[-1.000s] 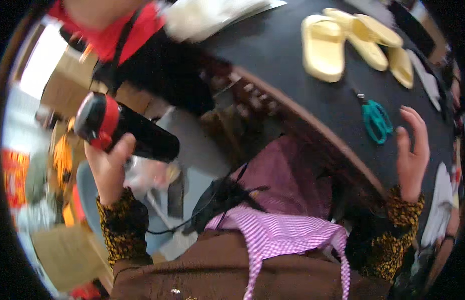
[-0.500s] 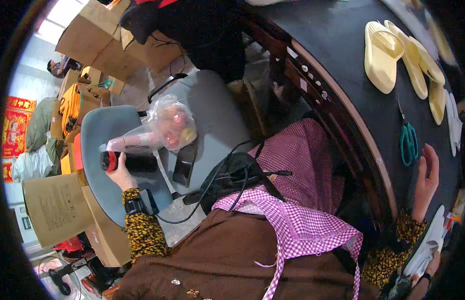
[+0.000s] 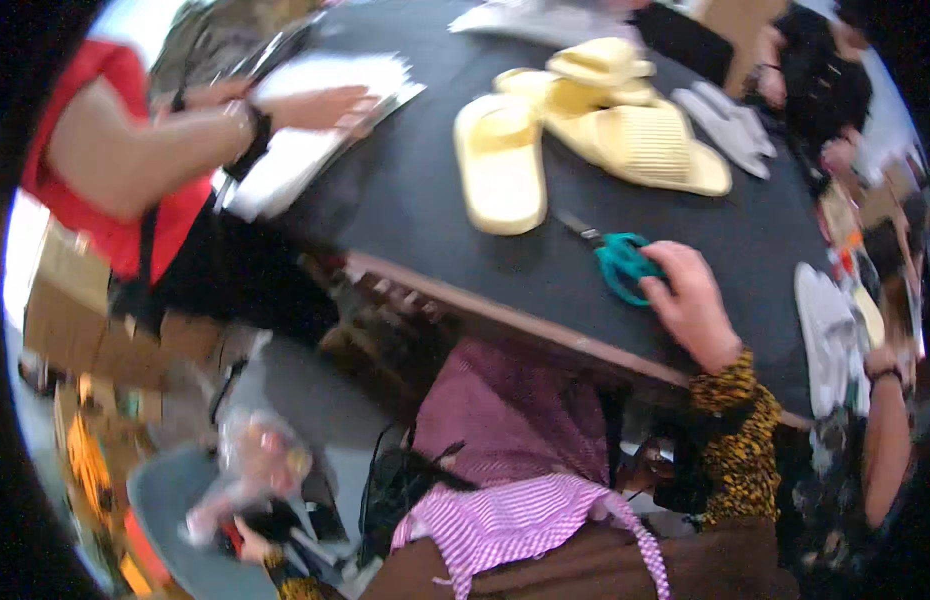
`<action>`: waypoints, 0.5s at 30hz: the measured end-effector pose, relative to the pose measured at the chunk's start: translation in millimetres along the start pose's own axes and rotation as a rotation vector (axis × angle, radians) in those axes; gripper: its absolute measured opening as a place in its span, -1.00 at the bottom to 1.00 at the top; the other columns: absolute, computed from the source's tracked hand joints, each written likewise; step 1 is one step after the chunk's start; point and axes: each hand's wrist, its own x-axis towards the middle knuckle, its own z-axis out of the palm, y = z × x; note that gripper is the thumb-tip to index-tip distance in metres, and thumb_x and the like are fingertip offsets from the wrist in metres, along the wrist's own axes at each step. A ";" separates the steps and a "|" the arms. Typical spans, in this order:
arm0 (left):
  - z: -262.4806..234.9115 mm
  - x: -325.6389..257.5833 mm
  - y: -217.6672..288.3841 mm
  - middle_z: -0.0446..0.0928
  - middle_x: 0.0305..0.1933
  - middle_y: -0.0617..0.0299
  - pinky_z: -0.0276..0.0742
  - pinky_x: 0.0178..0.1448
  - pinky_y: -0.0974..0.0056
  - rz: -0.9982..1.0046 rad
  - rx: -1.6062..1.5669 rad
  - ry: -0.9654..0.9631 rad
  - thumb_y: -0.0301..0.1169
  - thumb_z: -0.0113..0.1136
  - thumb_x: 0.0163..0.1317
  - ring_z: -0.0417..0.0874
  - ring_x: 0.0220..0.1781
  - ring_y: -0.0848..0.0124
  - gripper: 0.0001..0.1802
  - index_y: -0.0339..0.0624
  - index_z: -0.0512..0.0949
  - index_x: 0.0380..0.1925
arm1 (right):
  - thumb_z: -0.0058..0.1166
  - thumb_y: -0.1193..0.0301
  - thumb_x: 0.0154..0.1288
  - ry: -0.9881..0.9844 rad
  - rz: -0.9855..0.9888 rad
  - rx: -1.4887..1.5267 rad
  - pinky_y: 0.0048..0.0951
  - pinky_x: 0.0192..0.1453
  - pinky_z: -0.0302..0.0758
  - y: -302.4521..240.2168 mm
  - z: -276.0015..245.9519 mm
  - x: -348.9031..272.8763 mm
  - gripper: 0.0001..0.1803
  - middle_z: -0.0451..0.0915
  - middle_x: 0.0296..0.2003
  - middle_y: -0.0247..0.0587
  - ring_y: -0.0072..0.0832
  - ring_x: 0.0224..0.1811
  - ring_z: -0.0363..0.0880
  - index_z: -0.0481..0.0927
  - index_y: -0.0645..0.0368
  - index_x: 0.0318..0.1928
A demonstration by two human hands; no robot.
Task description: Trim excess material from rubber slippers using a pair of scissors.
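My right hand (image 3: 693, 305) is on the black tabletop (image 3: 415, 200), its fingers and thumb closed about the teal handles of a pair of scissors (image 3: 607, 262). The blades point up and left toward a pale yellow slipper (image 3: 500, 170). More yellow slippers lie piled beyond, one with a ribbed strap (image 3: 645, 145). Down at the lower left, my left hand (image 3: 253, 545) is blurred, closed round a black cylinder (image 3: 280, 522) with a red end, above a grey-blue chair (image 3: 165, 500). Beside it lies a clear plastic bag of fruit (image 3: 265, 455).
Left, a person in red (image 3: 115, 190) rests a hand on white sheets or bags (image 3: 285, 170). Pale slippers (image 3: 825, 330) lie at the right edge, near another person's arm (image 3: 888, 440). Someone in black (image 3: 820, 75) is at the far right. Cardboard boxes (image 3: 65, 320) stand behind the chair.
The view has swung toward the table. My right hand, earlier just short of the scissors, now has its fingers on their handles. My left hand stays at the black cylinder by the chair.
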 end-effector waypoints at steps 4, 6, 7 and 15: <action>62.4 8.7 70.7 0.51 -0.11 0.03 0.47 -0.02 0.22 0.008 -0.177 -0.202 -0.40 0.29 0.05 0.54 -0.15 0.21 -0.65 -0.27 0.49 -0.15 | 0.17 0.46 0.03 0.006 -0.042 0.049 -0.25 0.06 0.35 1.2 22.0 0.6 -0.66 0.52 -0.17 -0.07 -0.16 -0.06 0.45 0.49 0.20 -0.12; 75.8 6.2 105.6 0.51 -0.13 0.05 0.47 -0.04 0.24 0.004 -0.252 -0.329 -0.39 0.27 0.07 0.53 -0.17 0.23 -0.65 -0.27 0.49 -0.15 | 0.16 0.46 0.03 0.007 -0.031 0.045 -0.25 0.05 0.35 8.2 18.6 -6.3 -0.66 0.53 -0.20 -0.09 -0.17 -0.08 0.45 0.49 0.19 -0.12; 77.2 8.8 121.1 0.51 -0.14 0.06 0.47 -0.05 0.24 0.008 -0.282 -0.391 -0.39 0.26 0.07 0.53 -0.18 0.24 -0.66 -0.27 0.49 -0.15 | 0.15 0.46 0.03 0.009 -0.022 0.045 -0.24 0.04 0.35 8.8 17.0 -10.0 -0.66 0.53 -0.21 -0.10 -0.17 -0.09 0.45 0.49 0.19 -0.12; 49.0 31.0 233.6 0.51 -0.23 0.13 0.46 -0.13 0.29 0.050 -0.450 -0.841 -0.36 0.20 0.14 0.50 -0.27 0.33 -0.69 -0.26 0.49 -0.13 | 0.14 0.41 0.05 0.047 -0.029 -0.089 -0.29 -0.09 0.33 7.8 12.9 -15.5 -0.74 0.53 -0.34 -0.24 -0.29 -0.23 0.45 0.48 0.10 -0.19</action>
